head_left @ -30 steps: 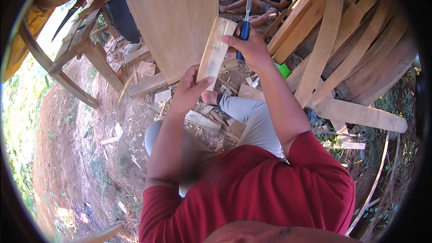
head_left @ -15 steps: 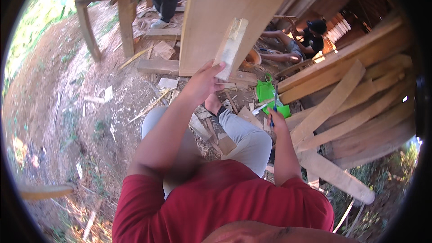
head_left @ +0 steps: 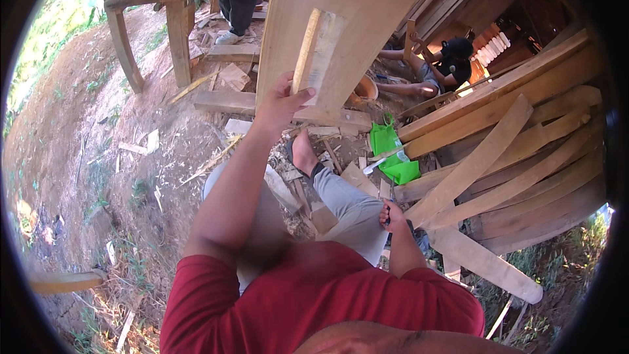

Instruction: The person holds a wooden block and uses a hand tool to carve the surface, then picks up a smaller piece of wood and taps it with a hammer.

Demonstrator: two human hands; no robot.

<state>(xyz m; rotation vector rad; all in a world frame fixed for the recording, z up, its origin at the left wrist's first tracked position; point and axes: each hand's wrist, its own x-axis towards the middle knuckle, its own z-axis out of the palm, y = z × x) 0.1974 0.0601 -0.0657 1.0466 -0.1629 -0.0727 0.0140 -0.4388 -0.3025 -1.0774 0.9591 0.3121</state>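
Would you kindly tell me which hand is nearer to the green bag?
Right. The right hand is just below the green bag in the picture, apart from it; the left hand is farther off, to its upper left, holding a piece of wood.

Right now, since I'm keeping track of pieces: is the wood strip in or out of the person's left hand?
In: the left hand holds the wood strip near its lower end, thumb over it.

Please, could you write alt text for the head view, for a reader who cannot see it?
The left hand holds up a wood piece in front of a large board; the right hand is closed near the knee. A green bag and planks are at right.
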